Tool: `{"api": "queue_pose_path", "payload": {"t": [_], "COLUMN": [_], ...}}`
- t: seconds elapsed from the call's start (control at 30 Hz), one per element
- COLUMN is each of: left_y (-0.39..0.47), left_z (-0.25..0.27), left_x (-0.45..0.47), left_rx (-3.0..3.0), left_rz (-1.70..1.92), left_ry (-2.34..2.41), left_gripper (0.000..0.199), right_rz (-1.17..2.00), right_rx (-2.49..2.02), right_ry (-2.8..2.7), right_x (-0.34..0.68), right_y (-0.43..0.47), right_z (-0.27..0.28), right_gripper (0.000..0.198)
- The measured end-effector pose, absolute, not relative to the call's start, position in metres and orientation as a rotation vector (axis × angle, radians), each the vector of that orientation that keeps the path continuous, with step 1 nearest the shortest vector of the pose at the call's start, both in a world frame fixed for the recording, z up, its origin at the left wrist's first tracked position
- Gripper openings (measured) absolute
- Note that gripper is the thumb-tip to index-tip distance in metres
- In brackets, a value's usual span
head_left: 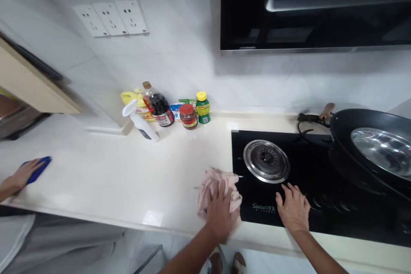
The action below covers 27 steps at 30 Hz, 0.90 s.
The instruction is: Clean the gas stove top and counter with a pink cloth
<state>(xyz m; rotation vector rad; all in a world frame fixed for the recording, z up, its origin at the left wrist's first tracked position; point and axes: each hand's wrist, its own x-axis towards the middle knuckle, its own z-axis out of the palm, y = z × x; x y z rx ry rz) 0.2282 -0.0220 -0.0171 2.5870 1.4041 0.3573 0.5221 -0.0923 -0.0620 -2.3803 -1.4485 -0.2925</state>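
Observation:
Under my left hand (221, 216) lies a crumpled pink cloth (216, 182), pressed onto the countertop at the left edge of the black glass cooktop (308, 154). My fingers bend over the cloth, and part of it bunches out around them. My right hand (293, 207) rests palm down on the cooktop, fingers apart and holding nothing. Just beyond its fingertips is the round metal burner (266, 161). A large black wok (340, 137) with a shiny metal lid or bowl (383, 150) inside stands on the cooktop's right side.
Against the wall stand a white spray bottle (141, 124), a dark sauce bottle (160, 107), a red-lidded jar (188, 117) and a green bottle (203, 108). At far left, another person's hand (24, 175) presses a blue cloth (40, 170). A black range hood (314, 8) hangs above.

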Motion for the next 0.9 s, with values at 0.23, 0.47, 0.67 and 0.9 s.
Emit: {"api": "queue_pose_path", "payload": {"t": [0.23, 0.47, 0.67, 0.9], "left_y": [-0.095, -0.067, 0.040, 0.147], "left_z": [-0.020, -0.010, 0.000, 0.003], "left_x": [0.180, 0.193, 0.228, 0.186], "left_rx": [2.545, 2.437, 2.348, 2.230], "left_rz": [0.270, 0.267, 0.278, 0.229], "left_ry": [1.258, 1.340, 1.522, 1.744], "left_gripper": [0.078, 0.068, 0.070, 0.071], "right_rz": [-0.263, -0.328, -0.332, -0.276], "right_rx": [-2.370, -2.328, -2.305, -2.317], "right_ry": [-1.452, -1.489, -1.492, -1.441], "right_x": [0.522, 0.525, 0.527, 0.529], "right_y": [-0.094, -0.096, -0.097, -0.101], "right_z": [-0.062, -0.069, -0.066, -0.062], "right_gripper": [0.050, 0.053, 0.053, 0.050]}}
